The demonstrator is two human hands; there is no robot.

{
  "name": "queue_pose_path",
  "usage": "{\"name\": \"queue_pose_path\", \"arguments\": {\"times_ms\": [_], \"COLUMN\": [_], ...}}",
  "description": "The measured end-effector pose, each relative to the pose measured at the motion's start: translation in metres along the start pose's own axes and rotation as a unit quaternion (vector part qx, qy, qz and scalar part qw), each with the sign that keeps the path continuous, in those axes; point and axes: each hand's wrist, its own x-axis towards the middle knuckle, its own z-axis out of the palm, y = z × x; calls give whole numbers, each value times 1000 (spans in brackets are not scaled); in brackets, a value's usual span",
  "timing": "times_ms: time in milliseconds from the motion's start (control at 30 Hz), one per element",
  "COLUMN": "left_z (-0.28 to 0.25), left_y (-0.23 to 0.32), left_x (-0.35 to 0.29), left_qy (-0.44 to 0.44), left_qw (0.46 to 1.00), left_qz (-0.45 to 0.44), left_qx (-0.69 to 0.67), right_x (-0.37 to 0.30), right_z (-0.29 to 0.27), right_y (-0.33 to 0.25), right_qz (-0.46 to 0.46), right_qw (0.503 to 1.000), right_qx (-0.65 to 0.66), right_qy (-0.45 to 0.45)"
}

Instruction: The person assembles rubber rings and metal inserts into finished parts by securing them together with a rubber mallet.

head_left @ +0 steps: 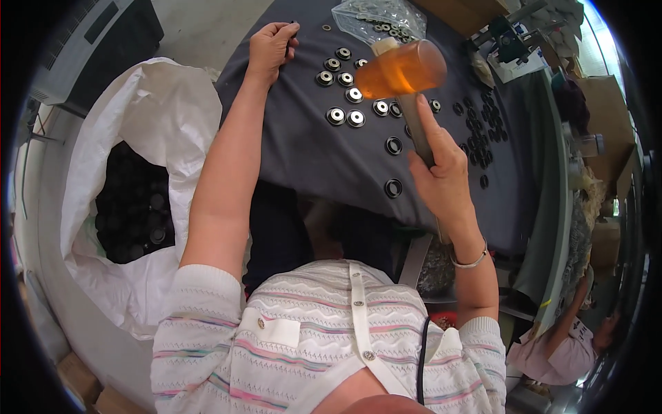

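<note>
My right hand (445, 172) is wrapped round the handle of a mallet with a translucent amber head (407, 69), raised over the cloth-covered table. My left hand (270, 52) is closed in a pinch near the far edge; a bit of something small and dark shows at its fingertips, mostly hidden. Between the hands lie several black round parts with shiny metal rings in their centres (345, 79), some partly hidden by the mallet. Closer to me, a black round part with a dark centre (393, 188) lies near the table's front edge.
A clear plastic bag of metal rings (379, 17) lies at the far edge, a loose ring (326, 27) beside it. More black parts (483, 127) spread to the right. A white sack (196, 114) of black parts stands left. Another person (562, 352) is at lower right.
</note>
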Motion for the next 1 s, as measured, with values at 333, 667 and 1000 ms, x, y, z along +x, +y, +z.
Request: {"name": "queue_pose_path", "arguments": {"times_ms": [333, 667, 1000], "left_z": [5, -9, -28], "left_y": [-6, -10, -8], "left_x": [-1, 19, 21], "left_qy": [-10, -54, -87], "left_qw": [1000, 998, 981], "left_qz": [-15, 12, -55], "left_qx": [3, -17, -164], "right_x": [-34, -161, -163], "right_z": [-7, -94, -64], "right_y": [36, 122, 127], "right_qz": [108, 385, 218], "right_qw": [993, 860, 906], "right_qx": [12, 148, -346], "right_qy": [-51, 300, 115]}}
